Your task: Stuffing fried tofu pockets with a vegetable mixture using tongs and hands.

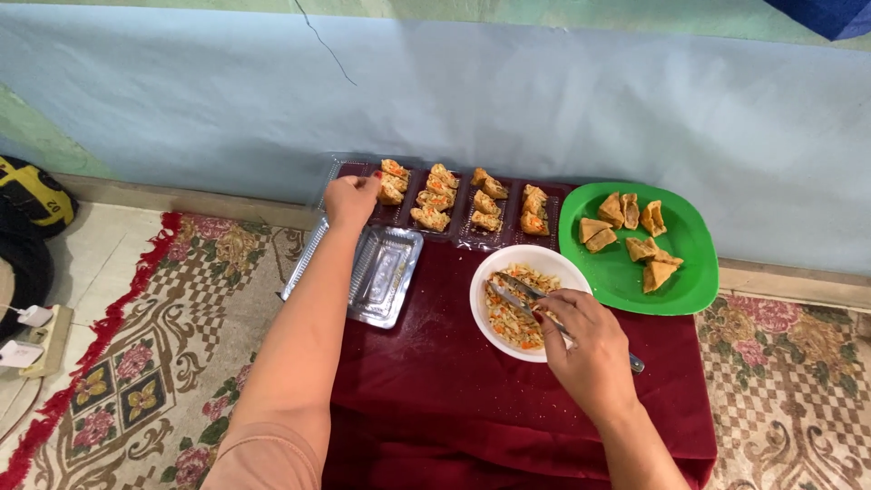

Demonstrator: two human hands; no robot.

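Scanning L to R: patterned rug [154, 363] and a power strip [41, 336] are seen at far left, well apart from the work. An empty clear plastic tray [381, 272] sits on the dark red cloth [435, 381], just beside the L forearm. The left hand [352, 198] is reached fwd to the far-left compartment of the row of clear trays [463, 238], fingers curled closed on a filled tofu piece [390, 192]; whether it's fully pinched or only touched can't be told, as fingertips are hidden behind the hand. More filled pieces [431, 195] are lined up in the next compartments. The white bowl [528, 299] of shredded veg filling [510, 318] is placed center, near the table front. The right hand [590, 349] is closed around a metal spoon [531, 295], tip buried in the filling. Unfilled fried tofu [635, 236] is held on the green plate [689, 272] at right, touching the bowl rim. Judgement: step is best done w/ piece seated upright so stuffing isn't spilled, and spoon loaded small & level so nothing is dropped on the cloth btwn bowl and tray.
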